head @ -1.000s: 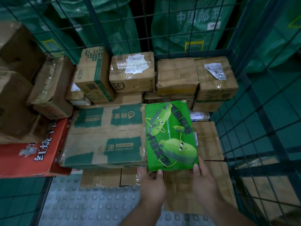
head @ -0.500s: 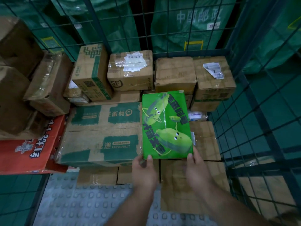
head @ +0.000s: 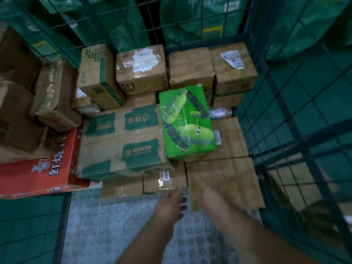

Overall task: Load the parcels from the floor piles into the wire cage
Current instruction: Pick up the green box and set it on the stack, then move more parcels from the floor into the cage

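Green parcel set down in the cage, both hands free

The glossy green plastic-wrapped parcel with cartoon print [head: 187, 123] lies inside the blue-green wire cage [head: 285, 115], on a flat brown cardboard box [head: 231, 141] and against the large brown carton with green print [head: 122, 141]. Its long axis runs near to far. It sits straight ahead, on the far side of both hands and apart from them. The left hand [head: 169, 204] and right hand [head: 216, 200] are about equally near it, blurred, fingers loose, holding nothing.

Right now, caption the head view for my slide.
Green parcel rests on cardboard boxes in the wire cage; left hand and right hand hover empty, apart from it.
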Tool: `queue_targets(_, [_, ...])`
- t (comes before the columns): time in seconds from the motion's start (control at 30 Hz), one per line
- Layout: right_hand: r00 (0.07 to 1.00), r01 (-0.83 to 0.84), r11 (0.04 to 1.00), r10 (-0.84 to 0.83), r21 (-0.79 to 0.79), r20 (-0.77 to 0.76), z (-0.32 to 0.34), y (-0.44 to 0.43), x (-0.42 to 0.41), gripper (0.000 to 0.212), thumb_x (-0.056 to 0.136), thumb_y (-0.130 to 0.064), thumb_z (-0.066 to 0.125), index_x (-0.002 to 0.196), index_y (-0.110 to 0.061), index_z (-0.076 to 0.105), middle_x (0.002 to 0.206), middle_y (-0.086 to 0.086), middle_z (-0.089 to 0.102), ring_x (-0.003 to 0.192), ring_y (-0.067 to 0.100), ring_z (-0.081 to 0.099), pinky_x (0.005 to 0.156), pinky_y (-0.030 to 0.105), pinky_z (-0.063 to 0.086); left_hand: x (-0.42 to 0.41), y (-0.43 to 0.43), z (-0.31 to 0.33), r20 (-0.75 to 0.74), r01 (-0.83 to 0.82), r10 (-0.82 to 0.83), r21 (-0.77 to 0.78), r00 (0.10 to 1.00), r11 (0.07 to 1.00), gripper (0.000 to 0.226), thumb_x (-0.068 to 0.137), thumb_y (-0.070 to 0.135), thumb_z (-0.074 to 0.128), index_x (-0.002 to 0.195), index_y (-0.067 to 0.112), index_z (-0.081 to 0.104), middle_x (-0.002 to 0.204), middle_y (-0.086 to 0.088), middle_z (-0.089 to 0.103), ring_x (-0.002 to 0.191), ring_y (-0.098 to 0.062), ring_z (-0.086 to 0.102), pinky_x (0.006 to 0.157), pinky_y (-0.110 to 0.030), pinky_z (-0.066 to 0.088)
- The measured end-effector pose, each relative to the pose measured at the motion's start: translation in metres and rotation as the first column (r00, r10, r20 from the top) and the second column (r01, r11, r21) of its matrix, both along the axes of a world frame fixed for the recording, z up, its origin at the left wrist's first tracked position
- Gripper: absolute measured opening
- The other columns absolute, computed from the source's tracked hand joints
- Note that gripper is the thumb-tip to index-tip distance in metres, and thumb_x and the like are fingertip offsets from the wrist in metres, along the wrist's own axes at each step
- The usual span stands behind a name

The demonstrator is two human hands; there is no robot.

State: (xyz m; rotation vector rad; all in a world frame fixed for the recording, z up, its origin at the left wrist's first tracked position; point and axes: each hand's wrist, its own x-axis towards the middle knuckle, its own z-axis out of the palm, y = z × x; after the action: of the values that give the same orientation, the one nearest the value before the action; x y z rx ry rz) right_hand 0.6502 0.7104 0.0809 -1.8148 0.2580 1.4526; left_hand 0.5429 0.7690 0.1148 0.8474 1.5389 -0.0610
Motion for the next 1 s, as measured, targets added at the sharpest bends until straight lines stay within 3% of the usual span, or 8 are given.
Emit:
queue_targets(0.2, [0.954, 0.212, 0.971, -0.23, -0.111, -0.19, 0.044, -0.107, -0.08, 0.03, 0.105, -0.038, 0.047, 0.1, -0.011, 0.062, 0.092, 0.012, 0.07, 0.078, 0.024, 0.063, 0.073, 0.035, 0.042, -0.046, -0.082, 0.039, -0.026, 0.129, -0.133, -0.115, 0.991, 0.985, 0.028, 0.101, 0.035, 0.06, 0.094, 0.008, 0.063, 0.082, -0.006, 0.075, 0.074, -0.021, 0.069, 0.069, -0.03, 0.046])
queue_targets(0.27, [0.912, 0.304, 0.939, -0.336, -0.164, -0.236, 0.062, -0.137, -0.101, 0.033, 0.104, -0.042, 0.049, 0.099, -0.012, 0.064, 0.094, 0.013, 0.069, 0.082, 0.026, 0.062, 0.08, 0.037, 0.044, -0.06, -0.096, 0.058, -0.015, 0.24, -0.244, -0.121, 0.97, 0.963, 0.026, 0.101, 0.032, 0.061, 0.091, 0.008, 0.063, 0.083, -0.008, 0.072, 0.072, -0.022, 0.067, 0.068, -0.03, 0.046])
queue_targets(0.4, [0.815, 0.518, 0.835, -0.548, -0.187, -0.191, 0.107, -0.195, -0.134, 0.034, 0.105, -0.036, 0.051, 0.111, -0.005, 0.064, 0.108, 0.021, 0.068, 0.082, 0.028, 0.061, 0.064, 0.034, 0.043, -0.085, -0.12, 0.091, -0.023, 0.454, -0.458, -0.107, 0.888, 0.885, 0.022, 0.1, 0.029, 0.062, 0.091, 0.009, 0.062, 0.081, -0.006, 0.068, 0.068, -0.019, 0.063, 0.06, -0.026, 0.042])
queue_targets(0.47, [0.786, 0.588, 0.792, -0.607, -0.164, -0.114, 0.133, -0.221, -0.147, 0.026, 0.106, -0.027, 0.051, 0.105, -0.005, 0.065, 0.1, 0.021, 0.066, 0.072, 0.023, 0.061, 0.056, 0.029, 0.043, -0.097, -0.133, 0.107, 0.006, 0.557, -0.559, -0.08, 0.829, 0.826, 0.02, 0.101, 0.027, 0.059, 0.089, 0.011, 0.061, 0.078, -0.005, 0.066, 0.065, -0.016, 0.06, 0.054, -0.024, 0.041])
queue_targets(0.53, [0.722, 0.674, 0.718, -0.69, -0.173, -0.052, 0.153, -0.249, -0.168, 0.019, 0.103, -0.022, 0.054, 0.095, -0.008, 0.064, 0.085, 0.016, 0.061, 0.058, 0.017, 0.059, 0.051, 0.023, 0.042, -0.106, -0.15, 0.128, 0.014, 0.699, -0.699, -0.064, 0.715, 0.713, 0.02, 0.102, 0.026, 0.056, 0.086, 0.013, 0.058, 0.074, -0.003, 0.062, 0.061, -0.013, 0.056, 0.05, -0.022, 0.038])
queue_targets(0.67, [0.642, 0.756, 0.642, -0.765, -0.129, -0.049, 0.184, -0.301, -0.2, 0.027, 0.099, -0.039, 0.054, 0.115, -0.019, 0.06, 0.098, 0.008, 0.064, 0.078, 0.02, 0.058, 0.067, 0.028, 0.04, -0.101, -0.198, 0.156, 0.042, 0.891, -0.89, -0.004, 0.453, 0.454, 0.017, 0.103, 0.023, 0.05, 0.092, 0.013, 0.059, 0.086, -0.007, 0.063, 0.077, -0.021, 0.059, 0.06, -0.029, 0.04])
queue_targets(0.83, [0.473, 0.88, 0.474, -0.879, 0.016, 0.06, 0.215, -0.369, -0.236, 0.029, 0.101, -0.04, 0.049, 0.118, -0.019, 0.059, 0.102, 0.005, 0.067, 0.081, 0.018, 0.06, 0.071, 0.029, 0.04, -0.093, -0.278, 0.174, 0.087, 0.976, -0.978, 0.094, 0.189, 0.197, 0.016, 0.103, 0.027, 0.052, 0.098, 0.015, 0.062, 0.085, -0.003, 0.068, 0.072, -0.018, 0.063, 0.065, -0.029, 0.044])
queue_targets(1.0, [0.243, 0.968, 0.247, -0.966, 0.038, 0.084, 0.232, -0.451, -0.308, 0.037, 0.104, -0.042, 0.044, 0.128, -0.016, 0.055, 0.119, 0.01, 0.068, 0.106, 0.026, 0.067, 0.076, 0.032, 0.041, -0.116, -0.391, 0.183, 0.117, 0.987, -0.989, 0.14, -0.09, -0.073, 0.016, 0.103, 0.027, 0.052, 0.091, 0.019, 0.058, 0.082, -0.001, 0.065, 0.064, -0.014, 0.058, 0.058, -0.027, 0.039])
